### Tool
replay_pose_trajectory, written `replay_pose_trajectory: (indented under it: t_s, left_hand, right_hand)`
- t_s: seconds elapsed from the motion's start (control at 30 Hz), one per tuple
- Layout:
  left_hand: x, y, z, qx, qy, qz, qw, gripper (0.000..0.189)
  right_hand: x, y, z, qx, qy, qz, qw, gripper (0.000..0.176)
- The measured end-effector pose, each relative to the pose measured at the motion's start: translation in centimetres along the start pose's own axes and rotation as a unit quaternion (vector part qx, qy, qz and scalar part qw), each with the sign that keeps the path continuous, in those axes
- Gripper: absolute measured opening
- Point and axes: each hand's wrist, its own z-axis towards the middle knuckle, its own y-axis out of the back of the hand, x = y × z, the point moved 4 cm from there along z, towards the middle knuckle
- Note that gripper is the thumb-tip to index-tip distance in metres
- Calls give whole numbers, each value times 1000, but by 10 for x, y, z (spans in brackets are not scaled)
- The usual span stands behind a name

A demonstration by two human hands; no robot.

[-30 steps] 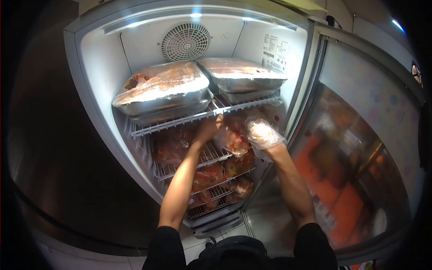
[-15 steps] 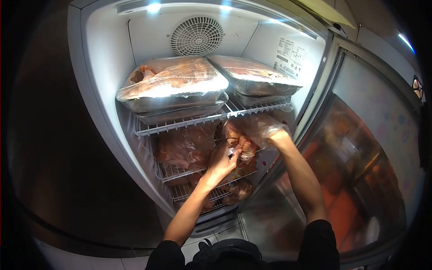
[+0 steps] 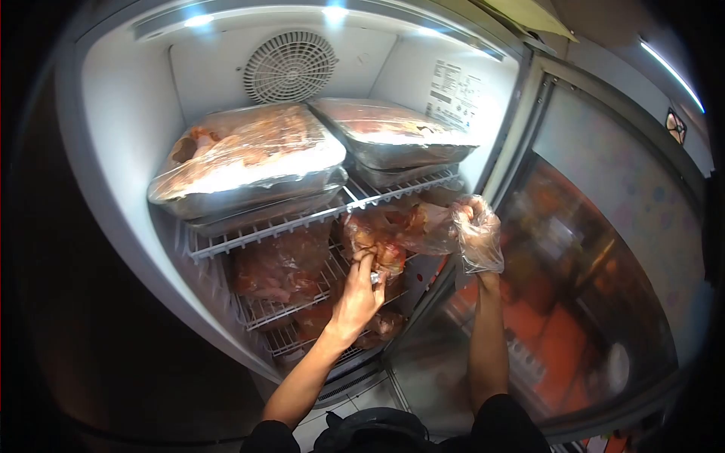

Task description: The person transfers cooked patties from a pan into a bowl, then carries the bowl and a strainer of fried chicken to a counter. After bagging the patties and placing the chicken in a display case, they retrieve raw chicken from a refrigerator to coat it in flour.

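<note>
Under the top shelf of the open fridge, a clear plastic bag of raw meat (image 3: 387, 255) lies on a wire shelf. My left hand (image 3: 359, 293) is closed on its near side, with a small whitish bit showing by the fingers. My right hand (image 3: 480, 230) is at the fridge's right edge, covered by the bag's loose clear plastic (image 3: 485, 258). Its fingers look curled, gripping the plastic, though glare partly hides them. Reddish meat shows through the stretch of bag between the hands. Left of it rests another bag of pale pink meat (image 3: 276, 268).
Film-wrapped metal trays of meat (image 3: 253, 151) and more wrapped trays (image 3: 400, 136) fill the top wire shelf (image 3: 264, 235). Lower shelves hold further bagged meat (image 3: 385, 326). The fridge door (image 3: 596, 272) stands open on the right, near my right arm.
My right hand has drawn back toward the door, stretching the plastic rightward out of the shelf space. My left hand keeps hold of the bag. The view has shifted to the right.
</note>
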Motion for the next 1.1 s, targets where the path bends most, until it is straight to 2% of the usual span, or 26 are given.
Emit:
replay_pose_trajectory:
  t_s: [0.07,0.17,0.2,0.23,0.3,0.37,0.4,0.43,0.5,0.53,0.57,0.63,0.67,0.7,0.73,0.77,0.83,0.9,0.93,0.97,1.03,1.07,1.1]
  left_hand:
    - [-5,-3,4,-8,19,8,1000,41]
    - [10,-15,13,-40,-38,-5,998,39]
    - [13,-20,17,-37,-8,-8,999,36]
    - [22,-27,21,-46,-24,13,999,36]
    - [20,-30,28,-51,1,22,998,38]
    - [36,-37,33,-57,-76,55,994,42]
    - [40,-38,35,-61,-112,69,989,44]
    - [49,-40,34,-48,-74,46,995,52]
    - [48,-33,35,-26,-49,139,989,66]
    - [46,-31,37,-116,-102,168,974,52]
    - [49,-29,41,-143,-150,231,951,51]
    - [38,-12,46,-50,-52,166,983,44]
    - [34,-5,40,-31,-42,174,983,39]
    - [25,0,36,-16,-34,182,983,35]
    - [12,8,27,25,50,190,980,31]
    - [10,11,6,-16,-5,170,985,27]
    - [-76,46,-32,19,47,158,986,26]
    - [-123,59,-76,9,25,107,994,24]
    - [-141,62,-100,21,17,80,996,23]
    - [-160,65,-123,38,11,52,998,22]
    - [-182,69,-172,102,25,-11,994,21]
    - [-187,67,-195,139,41,-48,988,21]
    - [-202,66,-220,173,71,-104,977,22]
  right_hand:
    - [-9,8,-8,-34,-10,105,994,13]
    - [-4,18,-31,-85,-52,199,975,12]
    - [1,17,-42,-121,-61,222,966,12]
    - [1,19,-53,-158,-71,245,954,12]
    - [-23,32,-75,-160,-58,345,923,12]
    - [-44,42,-107,-158,-56,433,886,13]
    - [-18,25,-124,-210,-107,438,867,20]
    - [-29,29,-149,-259,-181,395,862,21]
    - [-67,35,-207,-182,-203,440,856,18]
    - [-83,38,-246,-190,-255,458,830,17]
    - [-94,41,-286,-195,-303,477,802,17]
    - [-87,44,-360,-178,-373,512,753,18]
    - [-79,51,-396,-154,-398,525,736,20]
    - [-82,64,-440,-140,-425,461,766,17]
    - [-91,78,-483,-128,-446,395,793,17]
    - [-99,93,-524,-157,-445,382,794,19]
    - [-94,123,-590,-198,-466,320,801,29]
    - [-73,159,-636,-213,-500,216,811,39]
    - [-46,173,-641,-169,-505,33,846,43]
    - [-16,188,-637,-120,-497,-151,846,48]
    - [16,219,-652,-239,-421,-151,862,56]
    - [26,237,-644,-176,-306,-298,887,64]
    - [49,247,-618,-142,-297,-301,895,70]
